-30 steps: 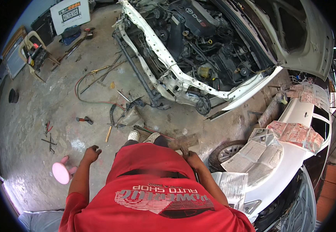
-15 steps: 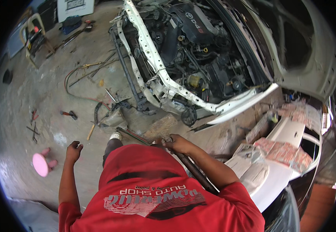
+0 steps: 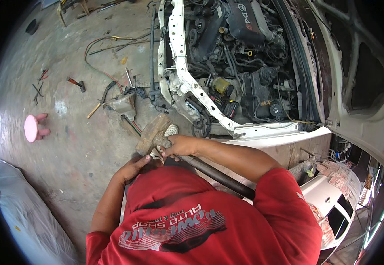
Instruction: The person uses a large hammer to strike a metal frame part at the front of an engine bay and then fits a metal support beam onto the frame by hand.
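Note:
In front of my red shirt, my right hand (image 3: 181, 145) is closed round a sledgehammer near its head. The brown, worn sledgehammer head (image 3: 153, 133) points away from me over the floor. Its dark, pipe-like handle (image 3: 220, 177) runs back under my right forearm toward the elbow. My left hand (image 3: 133, 168) is at the near end of the head, thumb tip close against it. Its other fingers are mostly hidden, so I cannot tell whether they grip. Part of my shoe (image 3: 171, 130) shows beside the head.
Ahead right stands a car front with a bare white frame (image 3: 181, 66), open engine bay and raised hood (image 3: 355, 79). A small hammer (image 3: 78, 84), a pink stool (image 3: 33, 128), hoses (image 3: 97, 70) and a metal part (image 3: 123, 105) lie about the floor. Plastic sheeting (image 3: 28, 212) is at left.
My left hand has come from the left side to the sledgehammer head. The head has risen into plain sight, with my right hand still holding the tool. The view has shifted.

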`<state>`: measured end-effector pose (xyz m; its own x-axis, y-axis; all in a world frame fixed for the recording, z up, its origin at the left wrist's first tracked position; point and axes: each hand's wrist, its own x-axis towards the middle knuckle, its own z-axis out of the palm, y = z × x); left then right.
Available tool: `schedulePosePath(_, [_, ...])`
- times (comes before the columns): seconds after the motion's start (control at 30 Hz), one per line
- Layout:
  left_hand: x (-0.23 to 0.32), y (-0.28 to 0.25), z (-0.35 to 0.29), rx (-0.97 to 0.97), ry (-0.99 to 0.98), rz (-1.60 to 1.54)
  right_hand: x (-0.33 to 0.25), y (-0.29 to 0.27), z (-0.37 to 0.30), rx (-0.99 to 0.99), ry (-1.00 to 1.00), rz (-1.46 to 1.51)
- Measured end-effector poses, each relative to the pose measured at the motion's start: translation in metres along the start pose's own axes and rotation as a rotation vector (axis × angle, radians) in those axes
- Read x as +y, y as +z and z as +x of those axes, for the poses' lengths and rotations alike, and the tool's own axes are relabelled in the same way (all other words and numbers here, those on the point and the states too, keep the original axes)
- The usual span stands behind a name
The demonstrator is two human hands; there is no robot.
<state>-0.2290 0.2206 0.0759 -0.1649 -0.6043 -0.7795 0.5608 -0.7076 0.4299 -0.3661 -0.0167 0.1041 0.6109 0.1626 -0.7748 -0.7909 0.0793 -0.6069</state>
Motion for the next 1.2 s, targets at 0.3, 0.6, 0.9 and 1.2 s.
schedulePosePath(0.3, [-0.099, 0.061, 0.036, -0.22, 0.277, -0.669, 0.035, 0.054, 0.017, -0.179, 0.104, 0.024])
schedulePosePath(0.6, [-0.074, 0.119, 0.037, 0.167, 0.27, -1.01, 0.031, 0.063, 0.012, -0.313, 0.127, -0.129])
schedulePosePath(0.9, [0.104, 0.165, 0.145, 0.148, 0.522, -1.009, -0.021, -0.121, -0.011, -0.024, 0.072, -0.151])
schedulePosePath(1.2, [0.114, 0.147, 0.136, 0.344, 0.598, -0.983, -0.042, -0.114, 0.004, -0.115, -0.053, 0.098])
